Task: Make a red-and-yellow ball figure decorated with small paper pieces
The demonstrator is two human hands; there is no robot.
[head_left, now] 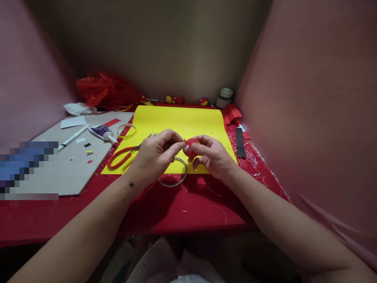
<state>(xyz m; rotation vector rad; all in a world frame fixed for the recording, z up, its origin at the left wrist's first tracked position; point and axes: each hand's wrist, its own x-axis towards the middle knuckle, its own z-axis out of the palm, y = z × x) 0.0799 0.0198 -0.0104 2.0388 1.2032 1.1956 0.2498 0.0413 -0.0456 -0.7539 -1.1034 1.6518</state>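
Over the front part of a yellow corrugated sheet (pixel 179 120), my right hand (pixel 216 157) holds a small red ball (pixel 191 147) between thumb and fingers. The ball has a textured surface and a small white patch on its left side. My left hand (pixel 160 149) is closed in a pinch at the ball's upper left; what its fingertips hold, if anything, is too small to make out. Red-handled scissors (pixel 113 162) lie partly beneath my left hand. A thin ring (pixel 185 175) rests below the hands, across the sheet's front edge.
On the left, a grey board (pixel 73 173) bears a glue tube (pixel 103 133), a pen (pixel 73 137) and paper scraps. Small red-and-yellow balls (pixel 169 99), a jar (pixel 224 98) and a red plastic bag (pixel 103 88) line the back. A black strip (pixel 240 142) lies right, among loose threads.
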